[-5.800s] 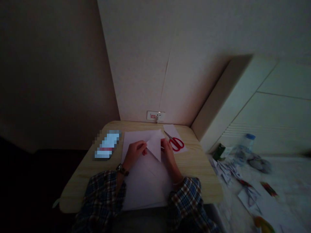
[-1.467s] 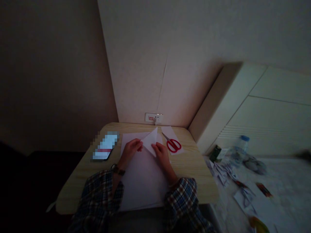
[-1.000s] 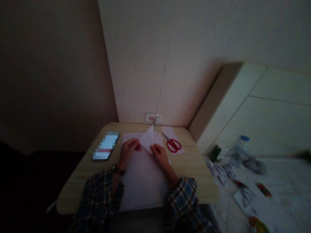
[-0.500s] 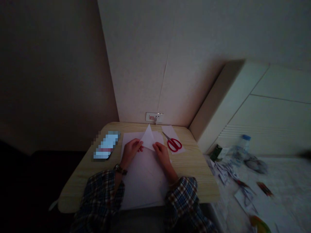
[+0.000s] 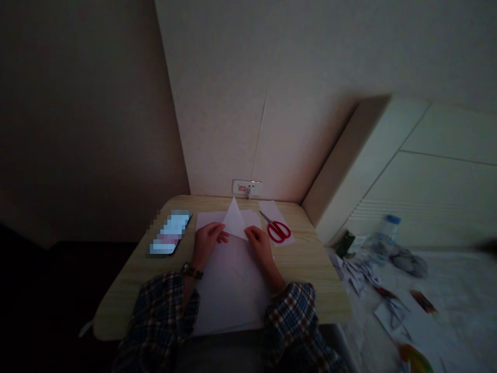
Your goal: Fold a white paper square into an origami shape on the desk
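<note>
A white paper folded into a triangle [image 5: 234,221] is held up between my two hands, its tip pointing toward the wall. My left hand [image 5: 210,236] pinches the left corner between thumb and index finger, its other fingers loosely curled. At the right corner, my right hand [image 5: 258,240] pinches the paper. Beneath them a large white sheet [image 5: 233,290] lies flat on the wooden table [image 5: 303,280]. Red-handled scissors [image 5: 278,231] rest on a smaller strip of paper [image 5: 274,208], just right of my right hand.
A phone [image 5: 171,232] with a blurred lit screen lies at the table's left. Behind the table is a wall socket [image 5: 247,187] with a plug. Lower down on the right are a blue-capped bottle [image 5: 384,241], paper scraps [image 5: 359,274] and other small items on a pale surface.
The folded paper's tip has swung slightly left, and the triangle sits a little farther left between my fingers. Both hands keep their pinch with barely any movement.
</note>
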A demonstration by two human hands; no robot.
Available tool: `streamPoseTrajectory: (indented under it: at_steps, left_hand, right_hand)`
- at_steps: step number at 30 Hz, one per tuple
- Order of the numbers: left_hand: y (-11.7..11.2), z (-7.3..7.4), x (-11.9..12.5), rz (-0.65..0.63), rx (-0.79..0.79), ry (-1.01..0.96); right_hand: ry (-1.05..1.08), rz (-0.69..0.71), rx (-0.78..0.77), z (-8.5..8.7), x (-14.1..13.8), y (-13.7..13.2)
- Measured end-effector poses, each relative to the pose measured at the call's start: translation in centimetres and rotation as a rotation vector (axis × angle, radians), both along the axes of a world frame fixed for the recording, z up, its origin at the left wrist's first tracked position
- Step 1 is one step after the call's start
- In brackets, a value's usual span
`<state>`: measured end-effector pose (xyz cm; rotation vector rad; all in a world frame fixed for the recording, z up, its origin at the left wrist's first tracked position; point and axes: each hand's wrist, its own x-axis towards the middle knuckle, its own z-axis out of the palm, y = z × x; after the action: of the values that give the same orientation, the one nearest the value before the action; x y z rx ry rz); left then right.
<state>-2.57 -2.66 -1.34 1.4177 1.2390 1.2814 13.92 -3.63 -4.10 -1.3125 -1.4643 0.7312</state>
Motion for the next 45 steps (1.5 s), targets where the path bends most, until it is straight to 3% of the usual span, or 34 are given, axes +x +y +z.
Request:
streamPoseTrajectory:
  at_steps: [9,15,19,28,35,45]
  left_hand:
    - [-0.04,-0.14,0.01,-0.015,-0.018,-0.001]
    - [-0.39,0.22,-0.07,0.004,0.085,0.150]
    - [-0.43,0.39,-0.09,-0.002,0.078,0.152]
    - [-0.33,-0.46,0.21,-0.120,0.102,0.219]
    - [-0.57,-0.22,0.34,-0.122,0.069,0.172]
    - [-0.50,-0.60,0.46,-0.220,0.071,0.225]
  right_hand:
    - [0.009,-0.023,-0.005,0.30,0.08,-0.09]
    - [-0.062,-0.058,-0.004,0.47,0.01,-0.35]
    - [-0.080,-0.029,-0.018,0.29,-0.11,-0.34]
    - [0.075,0.057,-0.073,0.38,-0.29,-0.29]
    - [0.163,0.154,-0.104,-0.11,-0.48,-0.33]
    - [0.254,0.113,-0.089,0.49,-0.38,-0.60]
